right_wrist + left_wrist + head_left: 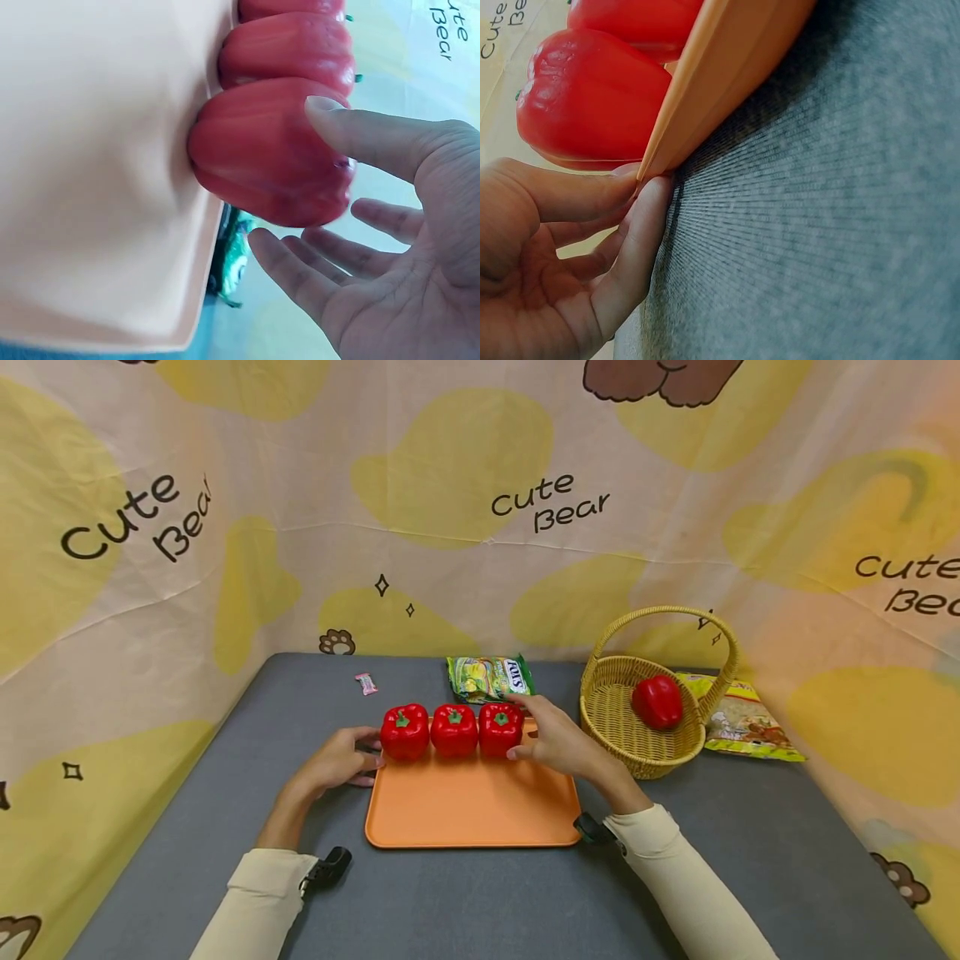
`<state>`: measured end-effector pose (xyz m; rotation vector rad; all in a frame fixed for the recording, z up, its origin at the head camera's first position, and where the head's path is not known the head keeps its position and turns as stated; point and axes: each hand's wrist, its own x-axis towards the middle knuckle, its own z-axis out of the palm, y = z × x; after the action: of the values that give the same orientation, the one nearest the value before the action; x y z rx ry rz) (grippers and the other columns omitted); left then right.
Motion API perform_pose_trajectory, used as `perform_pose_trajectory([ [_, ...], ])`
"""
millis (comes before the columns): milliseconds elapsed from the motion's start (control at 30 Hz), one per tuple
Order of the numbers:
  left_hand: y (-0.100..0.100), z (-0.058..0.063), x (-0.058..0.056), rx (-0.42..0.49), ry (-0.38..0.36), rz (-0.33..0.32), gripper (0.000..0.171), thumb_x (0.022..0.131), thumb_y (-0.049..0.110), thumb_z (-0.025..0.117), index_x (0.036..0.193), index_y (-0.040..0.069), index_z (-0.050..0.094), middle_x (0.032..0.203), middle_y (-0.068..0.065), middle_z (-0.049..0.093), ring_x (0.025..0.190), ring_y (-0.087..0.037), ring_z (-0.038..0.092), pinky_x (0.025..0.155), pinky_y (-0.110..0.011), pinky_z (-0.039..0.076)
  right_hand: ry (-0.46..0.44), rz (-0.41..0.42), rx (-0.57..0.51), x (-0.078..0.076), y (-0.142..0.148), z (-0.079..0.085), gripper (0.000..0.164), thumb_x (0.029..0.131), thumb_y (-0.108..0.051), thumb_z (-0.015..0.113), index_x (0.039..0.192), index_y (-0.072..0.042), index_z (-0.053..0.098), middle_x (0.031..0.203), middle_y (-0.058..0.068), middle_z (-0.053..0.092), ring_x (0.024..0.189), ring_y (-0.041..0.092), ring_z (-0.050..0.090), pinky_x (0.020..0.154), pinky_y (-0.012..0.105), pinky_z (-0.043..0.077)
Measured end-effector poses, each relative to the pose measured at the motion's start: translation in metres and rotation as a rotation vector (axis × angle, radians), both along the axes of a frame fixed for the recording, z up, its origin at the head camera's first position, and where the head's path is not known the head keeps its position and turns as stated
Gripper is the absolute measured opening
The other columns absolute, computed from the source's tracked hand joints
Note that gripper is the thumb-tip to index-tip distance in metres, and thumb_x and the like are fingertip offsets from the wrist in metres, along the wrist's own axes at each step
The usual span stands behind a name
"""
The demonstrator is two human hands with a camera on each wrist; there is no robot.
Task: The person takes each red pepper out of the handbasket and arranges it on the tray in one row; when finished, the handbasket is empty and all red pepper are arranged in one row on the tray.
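Observation:
Three red bell peppers stand in a row along the far edge of an orange tray (472, 810): a left one (405, 737), a middle one (453, 733) and a right one (495, 735). My left hand (337, 762) is at the tray's left side beside the left pepper; in the left wrist view its thumb and finger pinch the tray's rim (656, 146). Around the right pepper my right hand (558, 739) is spread. Its thumb (330, 120) overlaps that pepper in the right wrist view, while the other fingers stand apart from it, relaxed.
A wicker basket (600, 735) with a tall handle stands right of the tray, holding another red bell pepper (657, 702). Behind it lies a yellow packet (750, 718). A green snack bag (486, 678) sits behind the peppers, and a small pink-wrapped candy (366, 683) lies at back left.

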<state>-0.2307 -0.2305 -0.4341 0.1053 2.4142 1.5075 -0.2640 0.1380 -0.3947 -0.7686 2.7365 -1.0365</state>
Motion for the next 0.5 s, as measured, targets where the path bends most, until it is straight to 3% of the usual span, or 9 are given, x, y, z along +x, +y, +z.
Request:
perform_pose_trajectory([
  [233,0.000,0.000,0.000,-0.005,0.001,-0.003,0.057,0.099,0.002,0.065,0.151,-0.014,0.045,0.138,-0.033,0.057,0.102,-0.029,0.072,0.078,-0.040,0.067,0.031,0.007,-0.056,0.010,0.016,0.013,0.085,0.087,-0.010,0.088,0.159,-0.003,0.043,0.153,0.024,0.048,0.139,0.043,0.052,0.106,0.057,0.056],
  [500,0.001,0.003,0.002,-0.015,0.000,-0.003,0.058,0.099,0.002,0.066,0.151,-0.014,0.044,0.137,-0.034,0.057,0.104,-0.031,0.072,0.078,-0.040,0.067,0.108,-0.026,-0.031,0.021,0.048,0.026,0.070,0.089,-0.015,0.087,0.150,-0.004,0.056,0.140,0.016,0.060,0.116,0.038,0.065,0.094,0.053,0.062],
])
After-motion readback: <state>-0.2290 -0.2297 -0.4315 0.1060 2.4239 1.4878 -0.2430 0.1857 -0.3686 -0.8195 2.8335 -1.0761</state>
